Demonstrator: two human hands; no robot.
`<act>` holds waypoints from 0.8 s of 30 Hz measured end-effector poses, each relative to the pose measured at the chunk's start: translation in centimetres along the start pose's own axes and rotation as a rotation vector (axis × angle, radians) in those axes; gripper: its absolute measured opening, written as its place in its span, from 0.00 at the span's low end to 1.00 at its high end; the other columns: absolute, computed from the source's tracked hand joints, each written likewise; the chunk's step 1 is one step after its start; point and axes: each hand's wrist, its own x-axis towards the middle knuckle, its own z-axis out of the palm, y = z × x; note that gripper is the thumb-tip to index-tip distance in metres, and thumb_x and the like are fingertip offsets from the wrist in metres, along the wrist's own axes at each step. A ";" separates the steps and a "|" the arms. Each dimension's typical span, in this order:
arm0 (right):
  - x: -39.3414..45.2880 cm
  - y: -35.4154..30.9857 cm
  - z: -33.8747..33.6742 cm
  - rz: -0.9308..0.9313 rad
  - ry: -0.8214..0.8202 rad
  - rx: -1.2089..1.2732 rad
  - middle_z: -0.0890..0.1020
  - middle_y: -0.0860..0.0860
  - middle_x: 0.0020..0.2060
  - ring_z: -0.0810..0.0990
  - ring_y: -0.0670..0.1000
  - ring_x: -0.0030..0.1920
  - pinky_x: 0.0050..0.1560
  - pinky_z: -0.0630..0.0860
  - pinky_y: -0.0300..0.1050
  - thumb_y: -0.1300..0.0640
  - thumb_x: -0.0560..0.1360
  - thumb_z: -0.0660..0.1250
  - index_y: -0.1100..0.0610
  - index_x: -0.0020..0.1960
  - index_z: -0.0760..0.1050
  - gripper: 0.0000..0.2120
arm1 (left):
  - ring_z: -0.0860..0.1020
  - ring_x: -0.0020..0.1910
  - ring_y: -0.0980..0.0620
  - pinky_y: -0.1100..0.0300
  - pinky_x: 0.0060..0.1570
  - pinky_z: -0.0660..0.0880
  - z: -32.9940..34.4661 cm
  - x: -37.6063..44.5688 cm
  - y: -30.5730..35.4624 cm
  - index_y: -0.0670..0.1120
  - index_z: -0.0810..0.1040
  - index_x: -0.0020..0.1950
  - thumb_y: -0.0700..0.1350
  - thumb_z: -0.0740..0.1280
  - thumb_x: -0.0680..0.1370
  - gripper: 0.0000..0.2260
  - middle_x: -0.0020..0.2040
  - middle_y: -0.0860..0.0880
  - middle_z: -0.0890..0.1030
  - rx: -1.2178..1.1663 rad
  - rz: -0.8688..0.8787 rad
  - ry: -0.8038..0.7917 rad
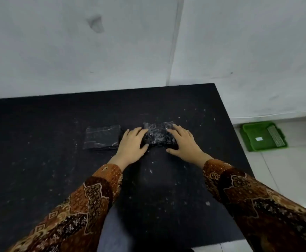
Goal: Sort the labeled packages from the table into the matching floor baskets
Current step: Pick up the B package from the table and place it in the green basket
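On black table: both hands clamped on crinkled, glossy black-wrapped package, one per end.

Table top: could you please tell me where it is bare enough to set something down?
Bare: the near half of the table and its far strip by the wall. Crowded: mid-table, where both hands meet one package beside the second package.

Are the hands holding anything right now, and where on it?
Both hands grip the right-hand black package on the table: left hand at its left end, right hand at its right end.
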 end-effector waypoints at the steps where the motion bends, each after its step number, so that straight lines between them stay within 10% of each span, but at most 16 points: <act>1: 0.3 0.1 0.4 0.024 -0.018 0.027 0.52 0.53 0.77 0.50 0.58 0.76 0.74 0.51 0.59 0.45 0.73 0.67 0.49 0.75 0.54 0.36 | 0.64 0.73 0.45 0.48 0.75 0.53 0.4 0.4 -0.2 0.50 0.59 0.75 0.51 0.64 0.77 0.28 0.76 0.44 0.63 0.016 0.005 -0.038; 9: 1.2 0.3 1.4 0.059 0.087 0.184 0.58 0.54 0.75 0.60 0.58 0.73 0.70 0.63 0.53 0.63 0.74 0.67 0.50 0.71 0.63 0.28 | 0.63 0.74 0.46 0.51 0.75 0.52 2.4 1.8 -1.1 0.49 0.58 0.76 0.45 0.68 0.75 0.32 0.78 0.46 0.59 -0.049 0.057 -0.021; 18: 3.0 0.1 -4.6 -0.022 0.125 0.296 0.69 0.55 0.68 0.69 0.55 0.67 0.66 0.66 0.44 0.57 0.75 0.65 0.52 0.70 0.67 0.24 | 0.61 0.75 0.45 0.48 0.75 0.57 -2.8 2.7 0.2 0.50 0.65 0.73 0.46 0.62 0.79 0.23 0.75 0.47 0.65 -0.388 0.017 0.060; 24: 2.4 -1.1 -13.4 -0.179 0.218 0.365 0.81 0.48 0.47 0.78 0.38 0.44 0.46 0.71 0.27 0.55 0.73 0.70 0.53 0.61 0.75 0.17 | 0.78 0.54 0.59 0.79 0.53 0.67 -10.5 3.0 3.1 0.48 0.79 0.60 0.46 0.66 0.77 0.12 0.54 0.52 0.82 -0.544 0.074 0.330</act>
